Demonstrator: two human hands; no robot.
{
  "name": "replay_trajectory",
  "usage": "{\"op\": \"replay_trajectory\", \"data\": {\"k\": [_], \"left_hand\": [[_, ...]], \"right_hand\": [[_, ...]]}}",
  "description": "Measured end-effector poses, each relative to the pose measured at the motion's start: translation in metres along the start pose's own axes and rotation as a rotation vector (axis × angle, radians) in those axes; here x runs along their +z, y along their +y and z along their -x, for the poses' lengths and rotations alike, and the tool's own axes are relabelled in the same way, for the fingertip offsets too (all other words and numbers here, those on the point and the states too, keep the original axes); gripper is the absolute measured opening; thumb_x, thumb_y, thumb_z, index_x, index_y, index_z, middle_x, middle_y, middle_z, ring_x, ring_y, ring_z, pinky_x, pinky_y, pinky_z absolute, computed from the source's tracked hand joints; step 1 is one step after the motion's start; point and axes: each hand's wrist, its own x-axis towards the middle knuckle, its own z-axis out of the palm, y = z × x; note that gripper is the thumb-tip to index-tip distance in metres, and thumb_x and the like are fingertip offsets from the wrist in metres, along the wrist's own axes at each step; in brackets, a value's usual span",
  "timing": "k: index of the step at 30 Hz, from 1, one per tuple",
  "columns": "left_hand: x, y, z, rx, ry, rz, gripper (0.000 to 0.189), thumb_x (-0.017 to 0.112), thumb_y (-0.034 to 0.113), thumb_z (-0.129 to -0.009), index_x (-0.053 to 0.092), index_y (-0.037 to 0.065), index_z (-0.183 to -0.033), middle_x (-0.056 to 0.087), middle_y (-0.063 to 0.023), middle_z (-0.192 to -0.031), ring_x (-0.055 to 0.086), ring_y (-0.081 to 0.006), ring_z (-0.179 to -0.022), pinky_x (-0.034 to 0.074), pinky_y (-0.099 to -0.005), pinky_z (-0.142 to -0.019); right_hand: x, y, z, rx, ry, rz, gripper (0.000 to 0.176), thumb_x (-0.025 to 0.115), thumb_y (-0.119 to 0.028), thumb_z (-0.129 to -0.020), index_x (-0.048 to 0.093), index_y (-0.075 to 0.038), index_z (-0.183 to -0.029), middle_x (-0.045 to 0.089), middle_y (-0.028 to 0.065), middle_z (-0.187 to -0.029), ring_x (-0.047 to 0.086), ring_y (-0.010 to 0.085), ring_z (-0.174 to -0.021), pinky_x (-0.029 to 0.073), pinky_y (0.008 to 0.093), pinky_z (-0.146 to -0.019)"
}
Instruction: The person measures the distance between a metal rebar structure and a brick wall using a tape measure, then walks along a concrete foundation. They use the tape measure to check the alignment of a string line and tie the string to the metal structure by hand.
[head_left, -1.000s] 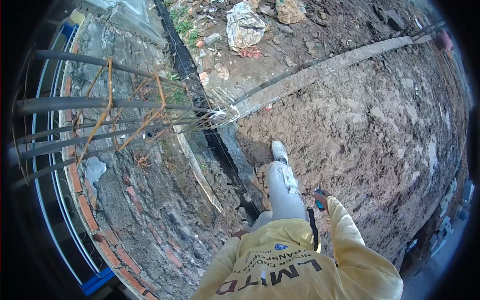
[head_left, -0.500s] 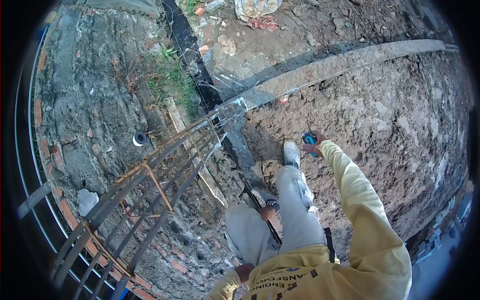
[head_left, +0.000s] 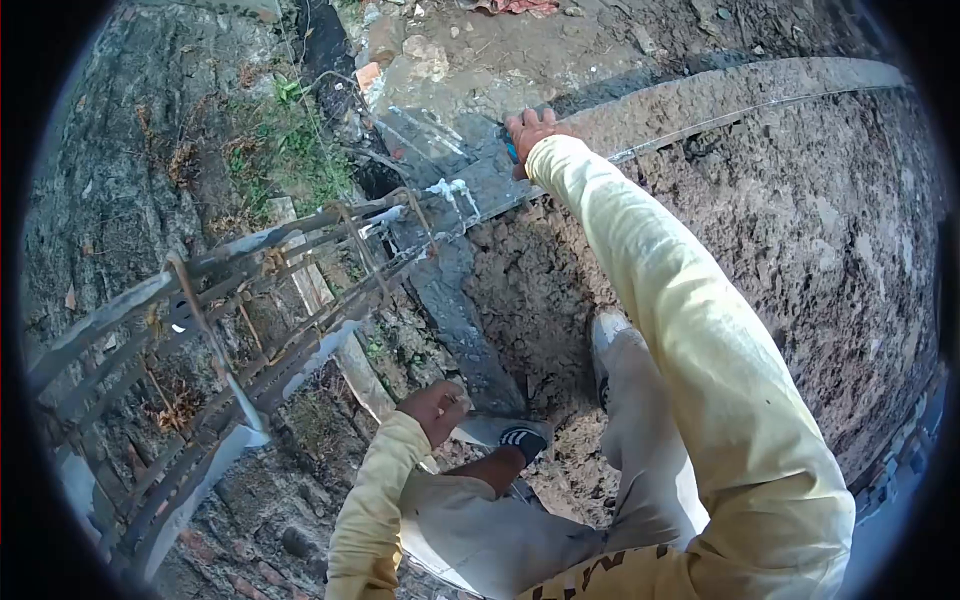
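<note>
My right hand (head_left: pixel 535 135) reaches far forward over the concrete beam (head_left: pixel 480 190). Its fingers curve around a small blue object (head_left: pixel 512 152), mostly hidden under the palm; its kind cannot be made out. Close to my left knee, my left hand (head_left: pixel 437 410) is closed with curled fingers, and whatever it may hold is hidden. To the left of both hands lies a long cage of steel reinforcing bars (head_left: pixel 230 290) with rusty stirrups. White material (head_left: pixel 455 192) clings to the cage's end near the beam.
Rough, lumpy soil (head_left: pixel 780 240) covers the right side. A wooden plank (head_left: pixel 355 370) lies under the cage. Green weeds (head_left: pixel 300 150) grow beside a dark trench (head_left: pixel 325 50). My sandalled foot (head_left: pixel 525 440) stands by the concrete strip (head_left: pixel 460 330).
My right hand has moved forward and left from above the soil to the beam, carrying the blue object. My left hand has come forward into fuller view. The camera view has shifted.
</note>
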Motion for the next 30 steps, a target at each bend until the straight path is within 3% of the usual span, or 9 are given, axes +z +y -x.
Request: {"op": "replay_trajectory", "data": {"k": [6,10,14,18,19,22,25,27,30], "left_hand": [[0.002,-0.009,-0.059,0.09,-0.155,-0.018,0.05,0.061,0.031,-0.087,0.046,0.005,-0.127,0.064,-0.0097,-0.085,0.062,-0.0201,-0.081,0.048,-0.0319,-0.077],[0.005,-0.017,-0.084,0.239,-0.104,-0.152,0.05,0.058,0.034,-0.087,0.046,0.005,-0.126,0.065,-0.0109,-0.088,0.063,-0.0241,-0.083,0.048,-0.0344,-0.078],[0.002,-0.013,-0.103,0.341,-0.026,-0.269,0.048,0.058,0.033,-0.087,0.048,0.004,-0.123,0.065,-0.0104,-0.088,0.063,-0.0242,-0.082,0.049,-0.035,-0.076],[-0.003,0.005,-0.104,0.34,-0.067,-0.206,0.047,0.058,0.033,-0.087,0.048,0.004,-0.123,0.064,-0.0101,-0.088,0.063,-0.0238,-0.081,0.049,-0.0349,-0.075],[-0.004,0.007,-0.105,0.338,-0.079,-0.205,0.047,0.058,0.033,-0.087,0.048,0.004,-0.123,0.064,-0.0101,-0.088,0.063,-0.0237,-0.081,0.049,-0.035,-0.075],[-0.01,0.013,-0.103,0.327,-0.086,-0.197,0.05,0.057,0.037,-0.086,0.047,0.006,-0.124,0.064,-0.0141,-0.092,0.062,-0.0325,-0.087,0.047,-0.04,-0.079],[-0.012,0.012,-0.1,0.36,-0.053,-0.201,0.05,0.056,0.037,-0.086,0.047,0.006,-0.125,0.064,-0.0141,-0.094,0.061,-0.0327,-0.089,0.047,-0.0397,-0.08],[-0.012,0.013,-0.097,0.349,-0.073,-0.197,0.05,0.056,0.037,-0.087,0.047,0.006,-0.125,0.064,-0.0142,-0.095,0.061,-0.0326,-0.091,0.047,-0.0394,-0.082],[-0.01,0.009,-0.097,0.358,-0.075,-0.218,0.048,0.058,0.033,-0.087,0.047,0.006,-0.125,0.064,-0.0112,-0.092,0.062,-0.0253,-0.087,0.047,-0.0352,-0.081]], "right_hand": [[0.073,-0.028,-0.052,-0.245,0.113,0.209,0.063,0.065,-0.016,-0.079,0.037,-0.017,-0.136,0.041,0.0104,-0.136,0.038,0.031,-0.128,0.042,0.0427,-0.095],[0.097,-0.031,-0.048,-0.24,0.097,0.08,0.066,0.065,-0.015,-0.078,0.035,-0.016,-0.137,0.042,0.0097,-0.135,0.038,0.0342,-0.127,0.039,0.0467,-0.097],[0.077,-0.03,-0.024,-0.398,0.249,-0.108,0.045,0.06,-0.013,-0.079,0.052,-0.011,-0.123,0.047,0.0122,-0.132,0.045,0.0319,-0.121,0.041,0.0448,-0.096],[0.133,-0.034,-0.058,-0.513,-0.052,-0.424,0.027,0.061,-0.017,-0.079,0.061,-0.01,-0.105,0.063,0.0111,-0.087,0.061,0.0259,-0.088,0.047,0.0299,-0.08],[0.174,-0.047,-0.091,-0.393,0.025,-0.231,0.015,0.058,-0.011,-0.077,0.069,-0.011,-0.088,0.067,0.008,-0.083,0.064,0.0257,-0.081,0.049,0.0356,-0.068],[0.182,-0.036,-0.097,-1.004,0.057,0.424,0.018,0.061,-0.013,-0.08,0.065,-0.011,-0.098,0.067,0.0065,-0.084,0.063,0.0214,-0.078,0.049,0.0306,-0.071],[0.189,-0.031,-0.098,-0.39,-0.54,-0.836,0.017,0.059,-0.018,-0.085,0.063,-0.01,-0.099,0.068,0.0072,-0.09,0.065,0.0235,-0.074,0.047,0.04,-0.058],[0.188,-0.032,-0.095,-0.097,-0.693,-1.154,0.016,0.058,-0.019,-0.086,0.063,-0.01,-0.098,0.069,0.0077,-0.092,0.066,0.0237,-0.072,0.046,0.0429,-0.053],[0.151,-0.036,-0.06,-0.069,-0.653,-1.044,0.013,0.059,-0.018,-0.085,0.062,-0.01,-0.095,0.069,0.0074,-0.091,0.066,0.0218,-0.07,0.046,0.0407,-0.05]]}}
